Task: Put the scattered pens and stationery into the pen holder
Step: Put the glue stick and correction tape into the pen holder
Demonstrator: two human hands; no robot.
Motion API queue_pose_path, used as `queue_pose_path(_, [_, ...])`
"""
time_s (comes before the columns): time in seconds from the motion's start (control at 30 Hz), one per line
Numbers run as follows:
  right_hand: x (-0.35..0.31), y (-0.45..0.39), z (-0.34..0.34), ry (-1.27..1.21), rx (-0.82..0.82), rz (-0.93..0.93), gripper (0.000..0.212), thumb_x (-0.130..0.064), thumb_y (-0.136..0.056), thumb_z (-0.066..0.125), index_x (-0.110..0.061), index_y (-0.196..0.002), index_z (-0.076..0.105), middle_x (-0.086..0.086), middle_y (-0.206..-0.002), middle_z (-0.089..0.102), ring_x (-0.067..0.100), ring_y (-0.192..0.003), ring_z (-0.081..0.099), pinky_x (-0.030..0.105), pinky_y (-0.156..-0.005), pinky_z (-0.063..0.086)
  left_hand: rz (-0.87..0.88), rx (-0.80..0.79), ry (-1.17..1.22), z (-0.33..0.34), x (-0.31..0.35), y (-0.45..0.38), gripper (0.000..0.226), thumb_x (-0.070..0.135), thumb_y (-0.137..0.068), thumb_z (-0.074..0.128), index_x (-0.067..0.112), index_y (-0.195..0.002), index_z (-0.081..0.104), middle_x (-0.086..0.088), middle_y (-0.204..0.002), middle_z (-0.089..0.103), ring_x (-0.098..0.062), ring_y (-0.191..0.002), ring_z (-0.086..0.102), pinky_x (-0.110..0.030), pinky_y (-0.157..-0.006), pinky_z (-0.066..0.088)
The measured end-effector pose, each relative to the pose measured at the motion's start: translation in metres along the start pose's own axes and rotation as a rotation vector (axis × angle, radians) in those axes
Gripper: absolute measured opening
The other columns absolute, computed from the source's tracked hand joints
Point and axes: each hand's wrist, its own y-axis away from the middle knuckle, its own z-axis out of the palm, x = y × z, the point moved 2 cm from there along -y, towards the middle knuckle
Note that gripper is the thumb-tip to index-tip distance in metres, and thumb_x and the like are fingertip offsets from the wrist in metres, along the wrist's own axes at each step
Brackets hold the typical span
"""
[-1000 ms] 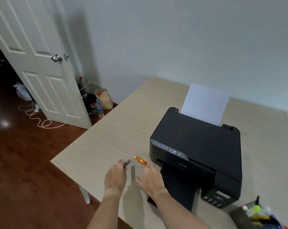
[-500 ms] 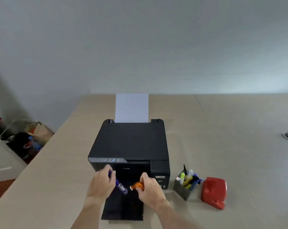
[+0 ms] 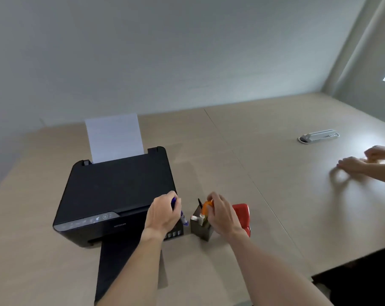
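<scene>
Your right hand point(image 3: 222, 214) sits directly over the pen holder point(image 3: 201, 227), its fingers point(image 3: 211, 198) clamped on an orange pen point(image 3: 205, 207). That pen's long axis runs nearly upright, lower end pointing down into the holder's open mouth, so the drop looks almost lined up; it is probably already partly inside, though your hand hides the tip. The holder stands on the surface point(image 3: 264, 195) just right of the black printer point(image 3: 116, 195) and just left of a red stapler-like object point(image 3: 242, 214), which touches or nearly touches it.

Your left hand point(image 3: 164, 214) hovers just beside the holder on its left, over the printer's front corner, fingers closed around a blue-purple pen point(image 3: 180, 212). This pen lies tilted, its clear end angled down and right toward the holder. The holder lies to the right of that hand, so the right hand is nearer and should release first. Then tip the blue-purple pen upright before lowering it in.

A second person's hands point(image 3: 363, 161) rest far right, well apart.
</scene>
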Motion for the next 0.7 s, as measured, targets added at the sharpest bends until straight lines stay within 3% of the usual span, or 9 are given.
queue_pose_path(0.17, [0.016, 0.008, 0.008, 0.077, -0.047, 0.007, 0.011, -0.012, -0.091, 0.051, -0.018, -0.100, 0.049, 0.005, -0.098, 0.064, 0.022, -0.080, 0.061, 0.036, -0.077, 0.052, 0.048, -0.022, 0.047, 0.011, 0.018, -0.012, 0.024, 0.031, -0.094, 0.049, 0.022, -0.072, 0.054, 0.006, -0.063, 0.065, -0.010, -0.060, 0.060, -0.037, -0.060, 0.055])
queue_pose_path(0.33, [0.025, 0.018, 0.029, 0.164, -0.089, 0.009, 0.039, -0.004, -0.079, 0.056, -0.017, -0.116, 0.064, 0.007, -0.101, 0.057, 0.029, -0.087, 0.058, 0.034, -0.078, 0.046, 0.106, -0.042, 0.016, 0.019, 0.029, -0.021, 0.021, 0.034, -0.093, 0.050, 0.023, -0.075, 0.053, 0.006, -0.067, 0.062, -0.013, -0.064, 0.058, -0.038, -0.060, 0.053])
queue_pose_path(0.47, [0.028, 0.026, 0.035, 0.145, 0.004, -0.001, 0.022, -0.012, -0.083, 0.057, -0.017, -0.099, 0.071, 0.005, -0.095, 0.052, 0.025, -0.077, 0.054, 0.032, -0.071, 0.045, 0.126, -0.088, -0.038, 0.026, 0.032, -0.026, 0.017, 0.034, -0.093, 0.050, 0.023, -0.080, 0.055, 0.004, -0.074, 0.063, -0.016, -0.068, 0.059, -0.038, -0.063, 0.054])
queue_pose_path(0.57, [0.032, 0.026, 0.029, 0.142, 0.052, 0.016, 0.010, -0.007, -0.084, 0.053, -0.010, -0.082, 0.062, 0.002, -0.085, 0.051, 0.022, -0.070, 0.053, 0.028, -0.066, 0.038, 0.118, -0.115, -0.065, 0.033, 0.033, -0.027, 0.015, 0.034, -0.093, 0.051, 0.023, -0.085, 0.057, 0.004, -0.082, 0.064, -0.017, -0.074, 0.060, -0.037, -0.068, 0.054])
queue_pose_path(0.7, [0.047, 0.027, 0.017, 0.133, 0.083, 0.096, 0.013, -0.011, -0.088, 0.049, -0.013, -0.084, 0.062, -0.003, -0.082, 0.050, 0.021, -0.070, 0.055, 0.028, -0.066, 0.039, 0.130, -0.143, -0.096, 0.043, 0.033, -0.027, 0.011, 0.031, -0.093, 0.052, 0.022, -0.089, 0.056, 0.002, -0.085, 0.064, -0.018, -0.076, 0.061, -0.035, -0.069, 0.054])
